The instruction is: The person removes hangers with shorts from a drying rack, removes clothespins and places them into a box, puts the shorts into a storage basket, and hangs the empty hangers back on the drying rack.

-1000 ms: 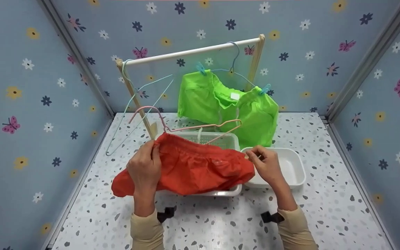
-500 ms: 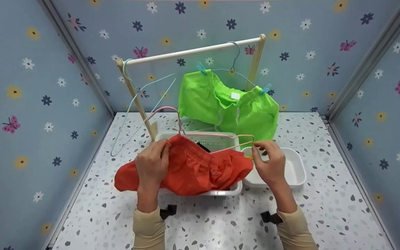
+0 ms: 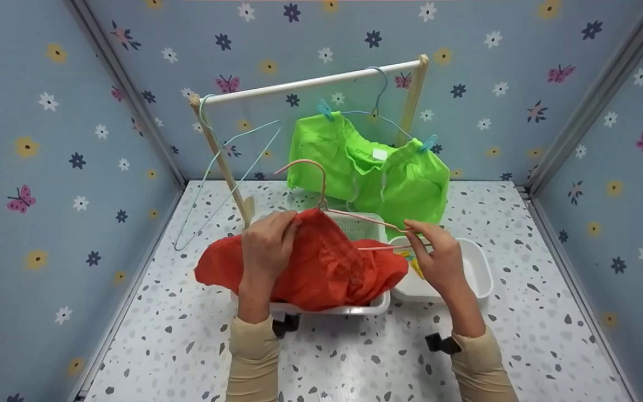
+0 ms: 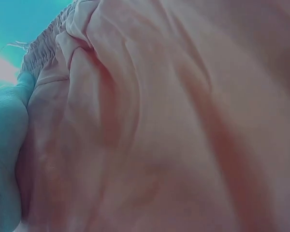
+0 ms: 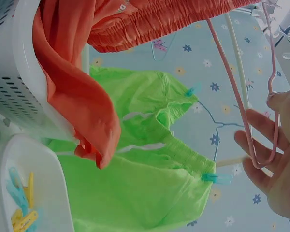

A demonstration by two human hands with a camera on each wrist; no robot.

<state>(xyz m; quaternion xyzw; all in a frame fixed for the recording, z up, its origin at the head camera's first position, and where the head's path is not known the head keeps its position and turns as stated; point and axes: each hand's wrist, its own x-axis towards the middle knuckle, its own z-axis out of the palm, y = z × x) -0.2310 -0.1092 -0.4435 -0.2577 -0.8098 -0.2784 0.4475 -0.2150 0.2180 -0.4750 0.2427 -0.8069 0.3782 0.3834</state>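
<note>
In the head view my left hand (image 3: 268, 245) pinches the waistband of red elastic-waist shorts (image 3: 327, 273), which hang over a white basket. A pink clothes hanger (image 3: 323, 181) has its left end hidden by the shorts, and its hook points up beside my left hand. My right hand (image 3: 438, 257) holds the hanger's right end between thumb and fingers, as the right wrist view shows around the pink wire (image 5: 232, 89). Red cloth (image 4: 150, 121) fills most of the left wrist view, with part of my left hand (image 4: 7, 145) at its edge.
Green shorts (image 3: 411, 190) hang from a white rail (image 3: 310, 84) on a blue hanger with blue clothespins (image 3: 324, 109). A pale green hanger (image 3: 204, 178) dangles at left. Beside the perforated basket (image 3: 380, 307) stands a white tray (image 3: 486, 287) holding blue and yellow clothespins (image 5: 30, 191).
My right hand has let go of the red waistband's right side and taken the pink hanger's right end. The hanger has shifted right. My left hand has moved right and slightly up with the shorts.
</note>
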